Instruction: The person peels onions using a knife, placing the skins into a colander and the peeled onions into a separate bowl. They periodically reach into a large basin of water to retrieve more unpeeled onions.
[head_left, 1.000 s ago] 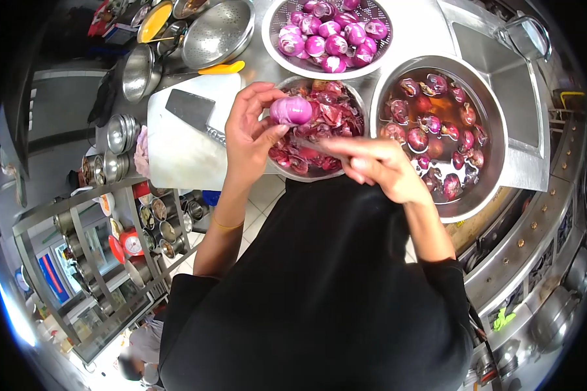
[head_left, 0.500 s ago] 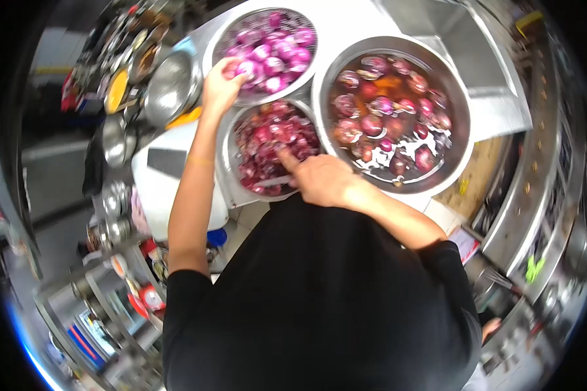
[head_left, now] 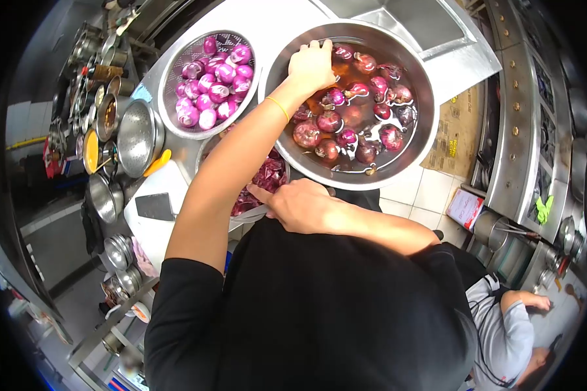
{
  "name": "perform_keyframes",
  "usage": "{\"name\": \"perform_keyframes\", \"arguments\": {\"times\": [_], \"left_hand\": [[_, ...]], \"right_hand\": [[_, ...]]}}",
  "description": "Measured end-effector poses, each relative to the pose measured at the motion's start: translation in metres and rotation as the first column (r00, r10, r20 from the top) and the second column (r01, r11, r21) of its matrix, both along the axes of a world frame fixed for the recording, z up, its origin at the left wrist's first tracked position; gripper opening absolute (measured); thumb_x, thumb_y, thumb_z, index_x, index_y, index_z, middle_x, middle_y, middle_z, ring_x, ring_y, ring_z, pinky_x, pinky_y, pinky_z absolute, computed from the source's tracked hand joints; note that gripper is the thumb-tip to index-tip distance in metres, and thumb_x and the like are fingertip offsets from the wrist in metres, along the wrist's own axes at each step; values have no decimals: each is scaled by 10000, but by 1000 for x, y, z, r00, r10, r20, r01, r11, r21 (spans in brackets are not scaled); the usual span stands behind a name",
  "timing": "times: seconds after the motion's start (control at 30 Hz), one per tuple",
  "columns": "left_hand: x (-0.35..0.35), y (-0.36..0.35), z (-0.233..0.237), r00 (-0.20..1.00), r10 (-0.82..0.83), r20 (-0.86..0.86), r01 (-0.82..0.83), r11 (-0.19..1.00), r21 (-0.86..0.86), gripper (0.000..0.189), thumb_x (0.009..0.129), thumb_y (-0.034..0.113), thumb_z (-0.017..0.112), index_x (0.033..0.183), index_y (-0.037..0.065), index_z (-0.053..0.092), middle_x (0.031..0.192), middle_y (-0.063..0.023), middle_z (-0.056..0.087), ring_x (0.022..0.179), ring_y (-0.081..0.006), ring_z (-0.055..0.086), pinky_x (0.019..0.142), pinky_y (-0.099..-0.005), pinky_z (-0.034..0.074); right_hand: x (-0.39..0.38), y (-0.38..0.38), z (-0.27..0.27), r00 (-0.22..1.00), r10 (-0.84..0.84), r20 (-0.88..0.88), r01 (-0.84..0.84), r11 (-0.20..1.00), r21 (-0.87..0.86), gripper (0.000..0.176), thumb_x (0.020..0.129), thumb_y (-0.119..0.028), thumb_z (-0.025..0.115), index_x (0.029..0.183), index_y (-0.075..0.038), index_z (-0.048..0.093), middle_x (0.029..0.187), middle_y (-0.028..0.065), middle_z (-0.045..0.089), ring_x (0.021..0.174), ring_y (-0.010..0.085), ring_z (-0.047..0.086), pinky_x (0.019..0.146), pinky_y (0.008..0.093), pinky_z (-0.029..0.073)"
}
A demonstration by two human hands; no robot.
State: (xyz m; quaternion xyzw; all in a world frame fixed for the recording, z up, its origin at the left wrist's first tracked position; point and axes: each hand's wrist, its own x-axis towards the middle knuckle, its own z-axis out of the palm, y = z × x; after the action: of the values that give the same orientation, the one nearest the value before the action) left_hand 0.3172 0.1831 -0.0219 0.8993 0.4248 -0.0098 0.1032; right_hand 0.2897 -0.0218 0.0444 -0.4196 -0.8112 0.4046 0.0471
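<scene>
My left hand (head_left: 312,66) is over the back left of a large steel bowl (head_left: 429,130) of dark onions in brownish water. Its fingers bend down beside the onions, and their tips are hidden. Near my waist, my right hand (head_left: 303,206) is closed around a knife, mostly hidden, with the index finger stretched out. It is at the edge of a smaller bowl of dark red onion skins (head_left: 270,174), partly covered by my left forearm. A perforated colander (head_left: 165,98) at the left holds peeled purple onions (head_left: 207,85).
Steel bowls (head_left: 135,138) and a white container (head_left: 151,228) are at the left. A metal sink (head_left: 424,23) lies behind the large bowl, with a stove counter (head_left: 512,130) at the right. Another person in grey (head_left: 502,326) is at the lower right.
My left hand has moved right, from the colander to the large bowl. The view has shifted, and the other person now shows more. My right hand remains by the skins.
</scene>
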Motion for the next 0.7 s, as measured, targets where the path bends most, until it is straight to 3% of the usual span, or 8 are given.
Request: {"name": "perform_keyframes", "arguments": {"times": [0.2,0.3,0.47,0.53,0.6,0.67,0.7], "left_hand": [[17,2,-6,999,40,9,-41,998,55,659,745,210,701,1321,106,399,1185,-167,511,1124,-320,515,908,-450,467],[25,5,-8,975,-209,77,192,965,181,628,728,158,693,1311,147,459,1167,-131,511,1114,-301,515,916,-455,456],[41,9,-17,963,-266,-38,269,948,173,521,701,105,663,1212,129,568,1134,-128,529,1077,-298,542,915,-447,453],[38,9,-6,973,-224,61,213,966,146,514,694,103,661,1200,139,576,1091,-122,542,1065,-284,551,900,-427,460],[25,14,11,932,-289,219,237,943,236,470,678,113,666,1141,124,588,1020,-151,570,956,-334,585,808,-427,491],[14,13,40,892,-312,328,238,939,247,510,642,122,659,1146,96,592,1055,-165,545,1012,-338,562,845,-449,474],[9,8,63,900,-292,325,218,945,245,510,642,122,659,1146,96,592,1055,-165,545,1012,-338,562,845,-449,474]], "right_hand": [[1,-6,-2,998,-40,-48,40,999,3,684,768,-102,539,1417,-23,338,641,157,639,571,309,647,524,415,514],[-5,-5,-3,999,-6,-37,7,999,32,692,765,-104,545,1421,-31,337,631,141,637,558,292,645,506,404,509],[-5,-7,0,1000,20,-14,-19,997,69,700,761,-113,551,1423,-33,339,633,127,638,553,260,646,491,382,506],[-1,-6,6,1000,7,28,-9,997,78,704,755,-121,566,1418,-28,347,633,122,639,558,246,649,490,372,505],[2,-5,10,999,-14,36,12,999,48,702,754,-119,572,1415,-29,352,633,124,640,561,254,649,491,377,506],[2,-4,16,999,-8,39,8,1000,12,701,752,-117,578,1412,-29,358,634,125,641,563,262,650,492,381,507],[2,-1,20,999,-9,51,11,999,-33,629,830,-169,556,1417,-76,351,666,135,647,595,288,654,514,415,511]]}}
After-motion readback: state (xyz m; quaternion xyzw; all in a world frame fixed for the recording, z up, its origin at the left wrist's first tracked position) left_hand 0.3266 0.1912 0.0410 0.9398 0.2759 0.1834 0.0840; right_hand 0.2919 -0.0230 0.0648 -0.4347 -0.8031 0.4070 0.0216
